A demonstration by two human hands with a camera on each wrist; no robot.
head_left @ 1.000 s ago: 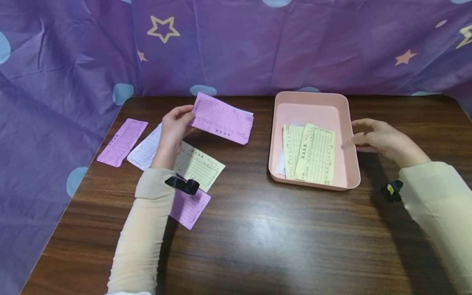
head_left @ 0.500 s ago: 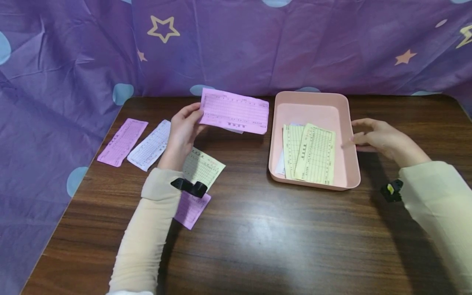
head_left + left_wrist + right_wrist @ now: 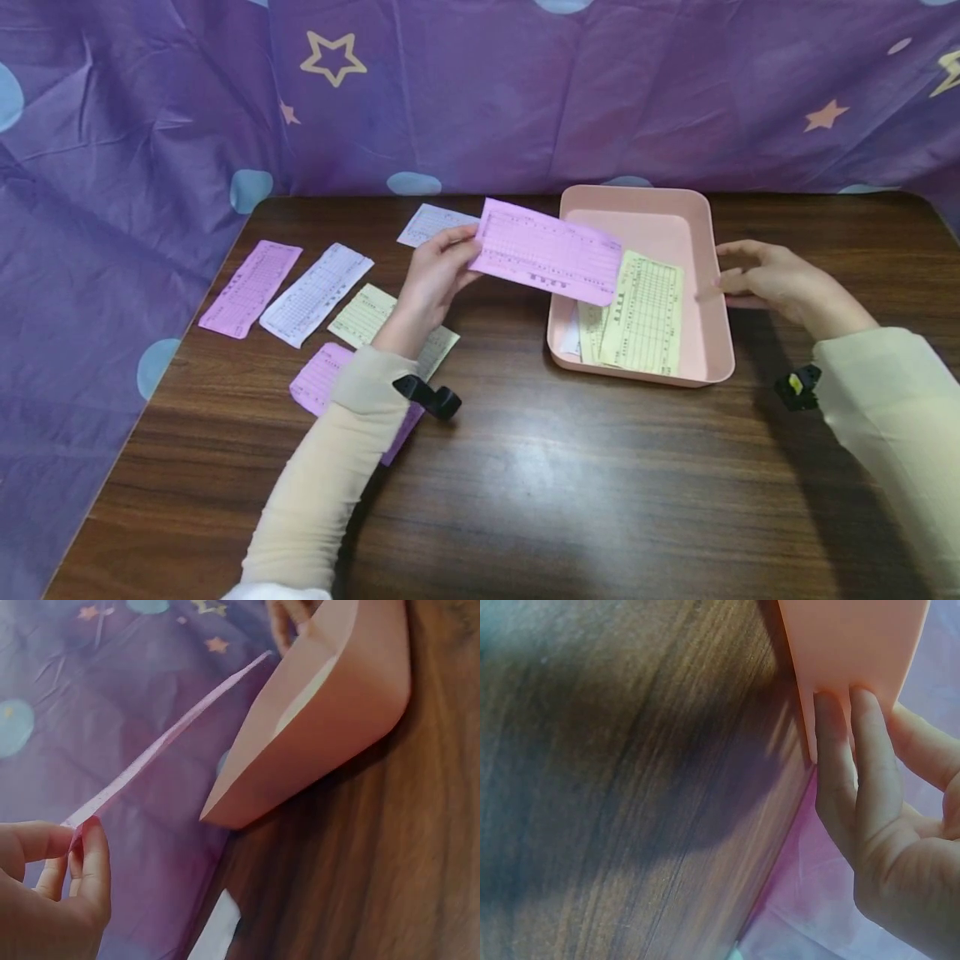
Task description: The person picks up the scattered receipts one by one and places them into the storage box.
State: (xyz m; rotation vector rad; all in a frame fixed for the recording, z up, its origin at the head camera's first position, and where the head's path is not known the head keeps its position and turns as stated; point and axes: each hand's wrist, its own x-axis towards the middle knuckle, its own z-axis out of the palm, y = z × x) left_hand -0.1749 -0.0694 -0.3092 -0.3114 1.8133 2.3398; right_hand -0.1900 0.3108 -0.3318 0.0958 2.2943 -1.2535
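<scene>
My left hand (image 3: 438, 279) pinches a pink printed paper slip (image 3: 551, 254) by its left end, between thumb and fingers. The slip's far end overlaps the left side of a pink plastic tray (image 3: 708, 225) in the head view; the left wrist view shows it edge-on, raised above the table. Inside the tray lie yellow slips (image 3: 648, 312) and part of a whitish slip (image 3: 572, 333), partly hidden by the pink one. At the tray's right side my right hand (image 3: 780, 283) grips the wall, two fingers (image 3: 874, 757) against the outside and the thumb over the rim.
Left on the wooden table (image 3: 570, 492) lie a pink slip (image 3: 251, 287), a white slip (image 3: 317, 293), a yellow slip (image 3: 363, 312) and another pink slip (image 3: 322, 379) partly under the left forearm. A bluish-white slip (image 3: 435, 223) lies behind the left hand. A purple cloth (image 3: 465, 92) hangs behind.
The left hand has carried the pink slip rightward to the tray's left side, uncovering the bluish-white slip behind and more of the slips at left. The right hand and tray have stayed put.
</scene>
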